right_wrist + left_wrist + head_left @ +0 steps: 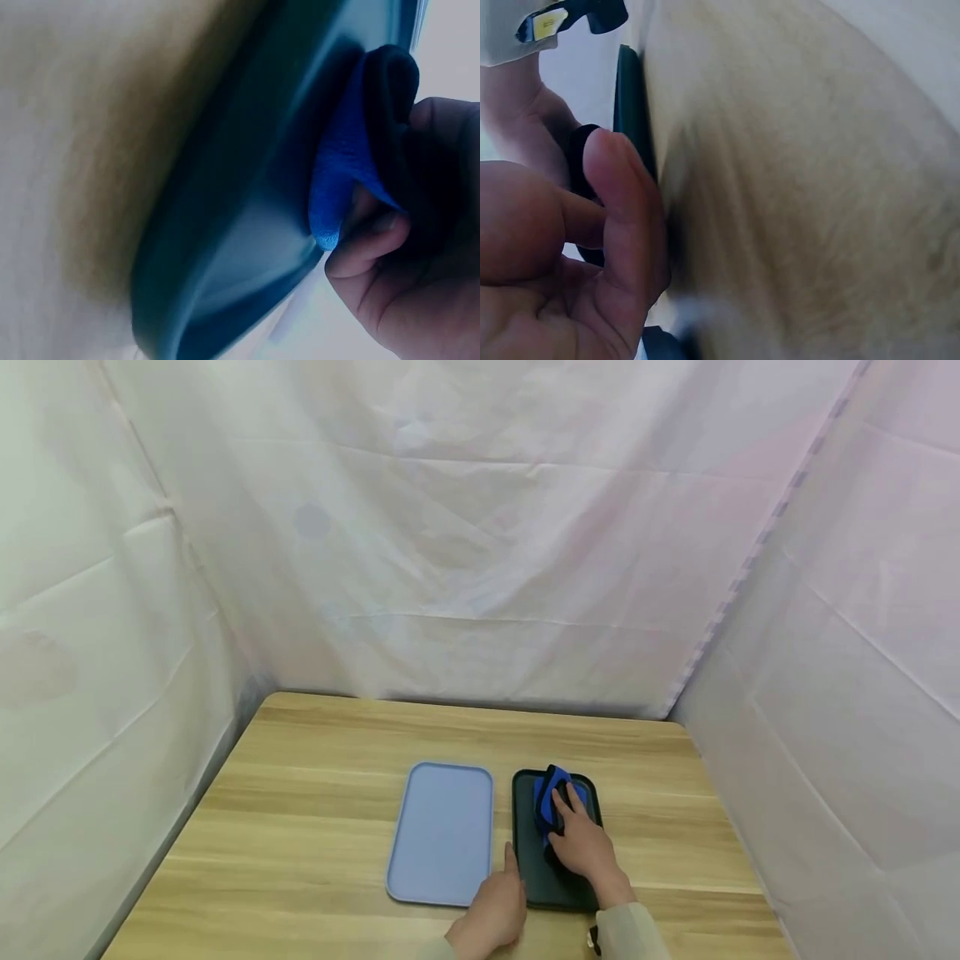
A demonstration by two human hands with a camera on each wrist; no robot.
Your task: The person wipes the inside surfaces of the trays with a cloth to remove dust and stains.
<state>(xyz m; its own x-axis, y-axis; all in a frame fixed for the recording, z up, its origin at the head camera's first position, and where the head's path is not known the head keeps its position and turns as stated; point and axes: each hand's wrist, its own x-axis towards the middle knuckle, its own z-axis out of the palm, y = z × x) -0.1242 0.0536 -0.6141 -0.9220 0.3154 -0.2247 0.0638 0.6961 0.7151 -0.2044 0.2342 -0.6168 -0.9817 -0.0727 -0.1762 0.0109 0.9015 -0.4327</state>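
On the dark green tray (558, 889) lies a folded blue cloth with black edging (550, 806). My right hand (581, 843) grips it from above, fingers spread over its folds. In the right wrist view the cloth (345, 165) is bunched between curled fingers, over the tray's floor. My left hand (495, 902) rests at the tray's near left side, holding nothing, its index finger straight along the rim. The left wrist view shows that hand (622, 225) close up, with the tray's green edge (632, 105) behind it.
A light blue tray (442, 835) lies on the wooden table (300, 827), left of the dark one with a narrow gap between them. Pale fabric walls (465, 552) stand behind the table and along both sides.
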